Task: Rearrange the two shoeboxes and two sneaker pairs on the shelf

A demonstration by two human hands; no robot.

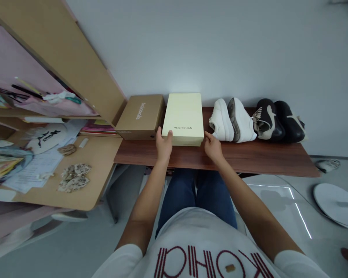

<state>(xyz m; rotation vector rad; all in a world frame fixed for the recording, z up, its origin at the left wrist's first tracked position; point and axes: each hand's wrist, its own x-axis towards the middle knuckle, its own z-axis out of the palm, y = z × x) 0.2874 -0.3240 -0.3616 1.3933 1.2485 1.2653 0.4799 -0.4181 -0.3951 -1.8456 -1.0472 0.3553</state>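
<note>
A pale cream cardboard box with MEIZHIYUAN printed on its lid rests on the dark wooden bench. At its front left corner is my left hand, thumb on the front face and fingers along the side. My right hand is closed at the front right corner, its fingertips against that side. Just left of the cream box stands a brown balabala box. To the right, a pair of white sneakers lies turned on its sides, followed by a pair of black shoes.
On the left a wooden desk with papers, a white cap and scrunchies adjoins the bench. A tall shelf panel rises beside the brown box. Behind everything is a plain wall. A round white object lies on the floor at right.
</note>
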